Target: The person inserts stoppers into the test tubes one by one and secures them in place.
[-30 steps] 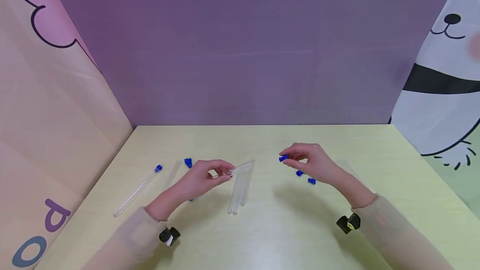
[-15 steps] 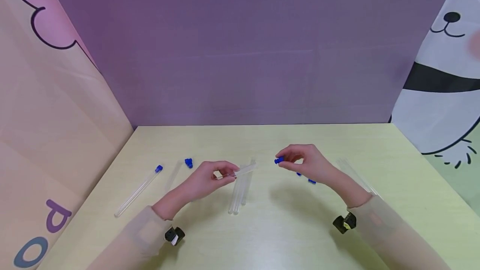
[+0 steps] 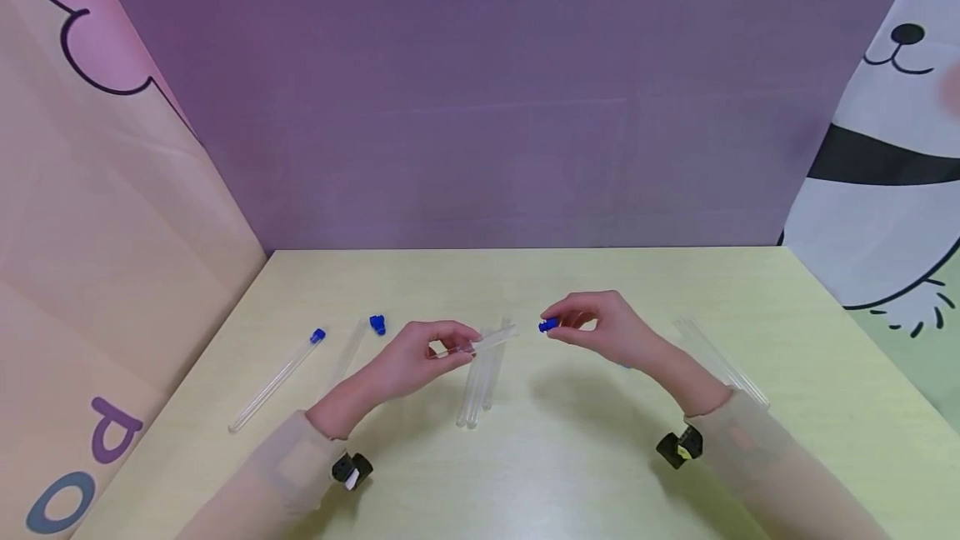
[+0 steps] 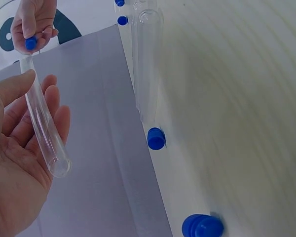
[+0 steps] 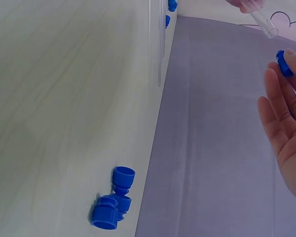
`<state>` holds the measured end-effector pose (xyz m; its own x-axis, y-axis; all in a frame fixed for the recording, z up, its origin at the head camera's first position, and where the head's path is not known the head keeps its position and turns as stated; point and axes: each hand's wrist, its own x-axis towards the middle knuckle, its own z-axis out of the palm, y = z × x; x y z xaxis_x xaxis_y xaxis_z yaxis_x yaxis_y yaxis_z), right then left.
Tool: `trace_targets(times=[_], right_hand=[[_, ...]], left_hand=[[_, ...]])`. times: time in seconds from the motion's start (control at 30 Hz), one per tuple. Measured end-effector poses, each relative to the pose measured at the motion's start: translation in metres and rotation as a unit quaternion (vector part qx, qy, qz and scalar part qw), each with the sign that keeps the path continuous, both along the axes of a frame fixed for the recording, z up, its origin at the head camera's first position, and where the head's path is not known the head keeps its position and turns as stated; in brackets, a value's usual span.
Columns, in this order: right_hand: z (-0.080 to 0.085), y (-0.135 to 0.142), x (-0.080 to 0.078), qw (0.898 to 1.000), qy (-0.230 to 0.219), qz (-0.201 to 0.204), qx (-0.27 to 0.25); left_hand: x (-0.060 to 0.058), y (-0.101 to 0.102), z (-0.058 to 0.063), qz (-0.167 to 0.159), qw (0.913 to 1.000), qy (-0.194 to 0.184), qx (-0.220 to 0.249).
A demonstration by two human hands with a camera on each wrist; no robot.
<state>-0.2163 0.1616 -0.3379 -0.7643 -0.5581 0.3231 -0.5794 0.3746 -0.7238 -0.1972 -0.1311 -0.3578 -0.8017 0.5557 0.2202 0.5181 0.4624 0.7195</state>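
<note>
My left hand pinches a clear test tube between thumb and fingers. The tube lies tilted, its open end pointing toward the other hand. A blue stopper is pinched between thumb and fingertip of my right hand. In the right wrist view the stopper stands close to the tube's mouth, with a gap between them. Below the held tube, several more clear tubes lie side by side on the table. My right hand mostly hides loose blue stoppers, which the right wrist view shows as a small cluster.
At the left of the table lies a tube with a blue stopper in its end. Another loose stopper sits behind my left hand. More clear tubes lie by the right forearm. A purple backdrop stands behind.
My right hand has moved left with the blue stopper, nearer the tube's mouth. The left hand has shifted slightly right with the test tube.
</note>
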Motion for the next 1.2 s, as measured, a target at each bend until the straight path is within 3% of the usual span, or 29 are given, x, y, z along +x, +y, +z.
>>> trace_targets(times=[0.93, 1.03, 1.2], right_hand=[[-0.002, -0.011, 0.001, 1.000, 0.005, 0.029, 0.000], [-0.002, -0.011, 0.001, 1.000, 0.000, 0.024, 0.003], [-0.004, -0.012, 0.001, 1.000, -0.007, 0.027, -0.002]], left_hand=[[0.001, 0.012, 0.005, -0.004, 0.9997, -0.022, -0.005], [0.004, 0.013, 0.009, -0.007, 0.9998, -0.018, -0.008], [0.003, 0.014, 0.007, -0.010, 0.9998, -0.011, -0.014]])
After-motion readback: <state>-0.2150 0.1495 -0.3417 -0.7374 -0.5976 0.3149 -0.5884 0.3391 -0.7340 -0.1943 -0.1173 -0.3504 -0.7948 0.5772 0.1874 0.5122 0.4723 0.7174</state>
